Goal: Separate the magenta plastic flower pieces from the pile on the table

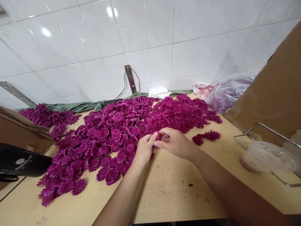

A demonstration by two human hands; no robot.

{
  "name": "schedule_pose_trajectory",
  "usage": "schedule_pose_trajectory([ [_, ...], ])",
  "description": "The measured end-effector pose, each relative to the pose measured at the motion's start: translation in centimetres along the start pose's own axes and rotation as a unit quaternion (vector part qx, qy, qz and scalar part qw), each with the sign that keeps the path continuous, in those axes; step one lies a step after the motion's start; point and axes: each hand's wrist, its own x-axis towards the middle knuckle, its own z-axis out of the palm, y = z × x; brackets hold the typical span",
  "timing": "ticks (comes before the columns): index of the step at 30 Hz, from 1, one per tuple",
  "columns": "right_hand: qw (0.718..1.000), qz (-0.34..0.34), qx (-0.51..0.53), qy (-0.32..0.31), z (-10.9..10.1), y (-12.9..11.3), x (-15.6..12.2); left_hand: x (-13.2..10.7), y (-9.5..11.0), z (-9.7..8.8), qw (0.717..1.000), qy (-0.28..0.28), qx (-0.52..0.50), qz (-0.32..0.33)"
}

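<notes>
Fingers point(161, 144) pinch a mostly hidden magenta flower point(158, 137) between their tips.

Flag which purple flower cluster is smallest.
The little cluster just right of the right hand: only a few pieces, set apart by a strip of bare tabletop from the big heap behind it.

Bare forearms point(128, 191); bare fingers point(161, 144)
</notes>
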Motion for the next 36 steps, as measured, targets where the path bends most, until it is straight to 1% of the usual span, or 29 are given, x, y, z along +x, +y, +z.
schedule_pose_trajectory([
  [2, 0.999, -0.003, 0.047, 0.002, 0.5, 0.5, 0.1, 0.1, -0.3, 0.3, 1.0, -0.01, -0.006, -0.004],
  [4, 0.998, -0.007, 0.059, 0.031, 0.7, 1.1, 0.3, 0.0, -0.4, 0.5, 1.0, -0.027, -0.011, -0.006],
  [8, 0.99, 0.005, 0.064, 0.127, 0.3, 2.1, 0.5, -0.3, -0.1, 0.4, 0.998, -0.066, 0.015, -0.005],
  [10, 0.982, 0.03, 0.061, 0.179, -0.3, 2.7, 0.7, -0.3, -0.1, 0.2, 0.998, -0.063, 0.031, 0.003],
  [12, 0.971, 0.066, 0.026, 0.227, -0.8, 3.4, 0.9, -0.3, -0.3, 0.2, 0.998, -0.047, 0.034, 0.007],
  [14, 0.96, 0.09, -0.047, 0.262, -1.0, 4.0, 0.9, -0.2, -0.7, 0.2, 0.999, -0.034, 0.032, 0.011],
  [16, 0.949, 0.077, -0.128, 0.278, -0.8, 4.1, 0.9, -0.1, -1.2, 0.4, 0.999, -0.034, 0.035, 0.015],
  [18, 0.951, 0.031, -0.158, 0.264, -0.3, 3.7, 0.7, 0.0, -1.5, 0.6, 0.998, -0.042, 0.036, 0.008],
  [20, 0.971, 0.001, -0.121, 0.207, 0.2, 3.0, 0.4, 0.2, -1.6, 0.7, 0.999, -0.042, 0.022, -0.01],
  [22, 0.991, 0.014, -0.045, 0.122, 0.7, 2.3, 0.1, 0.4, -1.7, 0.7, 0.999, -0.029, 0.0, -0.029],
  [24, 0.997, 0.037, 0.025, 0.055, 1.1, 1.9, -0.1, 0.5, -1.6, 0.7, 0.999, -0.016, -0.02, -0.036],
  [25, 0.997, 0.043, 0.049, 0.036, 1.2, 1.8, -0.1, 0.5, -1.6, 0.8, 0.999, -0.017, -0.026, -0.036],
  [27, 0.996, 0.051, 0.072, 0.031, 1.2, 1.7, -0.2, 0.3, -1.6, 0.8, 0.999, -0.03, -0.035, -0.029],
  [29, 0.993, 0.061, 0.077, 0.061, 0.9, 1.9, -0.1, 0.2, -1.5, 0.8, 0.998, -0.052, -0.028, -0.015],
  [32, 0.984, 0.066, 0.057, 0.152, 0.2, 2.6, 0.1, 0.0, -1.4, 0.8, 0.997, -0.074, 0.001, 0.016],
  [34, 0.972, 0.077, 0.028, 0.222, -0.5, 3.3, 0.3, 0.0, -1.4, 0.6, 0.997, -0.072, 0.015, 0.028],
  [36, 0.956, 0.092, -0.014, 0.277, -1.1, 4.1, 0.5, 0.0, -1.4, 0.5, 0.997, -0.063, 0.023, 0.031],
])
